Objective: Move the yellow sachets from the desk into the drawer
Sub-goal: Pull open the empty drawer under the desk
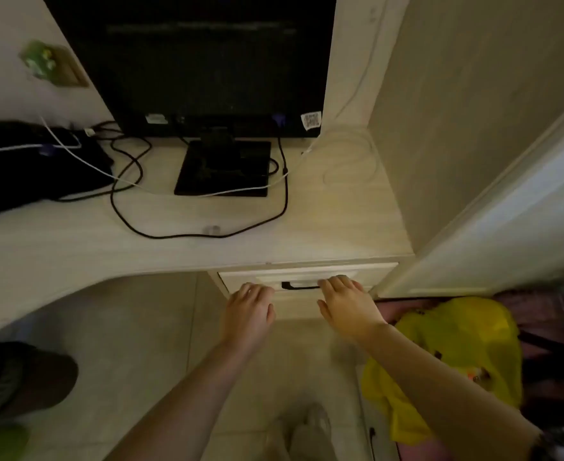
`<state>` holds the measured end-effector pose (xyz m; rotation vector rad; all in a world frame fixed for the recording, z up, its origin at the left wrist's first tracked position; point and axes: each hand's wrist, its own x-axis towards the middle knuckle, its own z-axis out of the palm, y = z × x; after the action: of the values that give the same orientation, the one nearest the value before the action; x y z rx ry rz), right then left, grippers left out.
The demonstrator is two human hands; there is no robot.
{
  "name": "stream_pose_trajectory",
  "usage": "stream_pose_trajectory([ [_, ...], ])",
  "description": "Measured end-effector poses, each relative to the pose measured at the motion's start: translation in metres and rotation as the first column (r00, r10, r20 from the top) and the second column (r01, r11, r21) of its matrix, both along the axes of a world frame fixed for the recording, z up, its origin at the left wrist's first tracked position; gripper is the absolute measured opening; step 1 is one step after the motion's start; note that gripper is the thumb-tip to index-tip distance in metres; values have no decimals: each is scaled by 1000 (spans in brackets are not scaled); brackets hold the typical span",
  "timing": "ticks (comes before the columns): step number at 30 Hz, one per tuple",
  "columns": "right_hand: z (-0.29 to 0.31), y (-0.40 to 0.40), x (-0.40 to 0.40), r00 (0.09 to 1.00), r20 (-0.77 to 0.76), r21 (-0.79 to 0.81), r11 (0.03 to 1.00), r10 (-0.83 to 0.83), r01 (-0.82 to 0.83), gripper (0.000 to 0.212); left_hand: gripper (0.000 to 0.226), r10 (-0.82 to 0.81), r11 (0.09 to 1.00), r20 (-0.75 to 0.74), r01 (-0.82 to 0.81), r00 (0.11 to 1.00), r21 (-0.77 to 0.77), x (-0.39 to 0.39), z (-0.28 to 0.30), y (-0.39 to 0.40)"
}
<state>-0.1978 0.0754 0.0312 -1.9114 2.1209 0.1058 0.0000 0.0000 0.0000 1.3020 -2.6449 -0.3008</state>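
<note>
Both my hands, left (pixel 249 306) and right (pixel 343 304), press flat with fingers straight, each grip apart and empty, on the shut drawer (pixel 307 281) front beside its handle (pixel 298 286), apparently closing it; no sachets show on the surface (pixel 174 227).

Drawer (pixel 307 277) front sits shut under the tabletop (pixel 74 241) edge; both hands lie against it, left hand (pixel 249 311) beside the black handle (pixel 298 286), right hand (pixel 347 306) over its right end. Right of the drawer: a wall panel (pixel 473 128) and a yellow bag (pixel 456 357) crowd the approach. Left of the drawer: open knee space above the floor (pixel 124 327). On the tabletop, the monitor base (pixel 224 168) and looping black cable (pixel 174 232) occupy the rear; the front strip lies bare.
</note>
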Motion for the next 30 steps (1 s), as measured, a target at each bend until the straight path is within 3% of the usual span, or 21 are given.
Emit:
stream_pose_trajectory([
  [6, -58, -36, -12, 993, 117, 145, 989, 2, -19, 42, 42, -11, 999, 82, 7, 997, 52, -20, -48, -18],
  [13, -111, -64, -8, 992, 121, 261, 962, 43, -74, 44, 48, 4, 999, 115, -9, 993, 37, -27, -76, -29],
  [24, -132, -65, 3, 994, 107, 217, 976, 11, -34, 41, 55, 15, 999, 87, -11, 996, -44, -25, -84, -29],
  [30, -125, -41, 10, 996, 84, 214, 975, 35, -52, 41, 58, 70, 997, 130, -72, 989, 10, -24, -82, -28],
])
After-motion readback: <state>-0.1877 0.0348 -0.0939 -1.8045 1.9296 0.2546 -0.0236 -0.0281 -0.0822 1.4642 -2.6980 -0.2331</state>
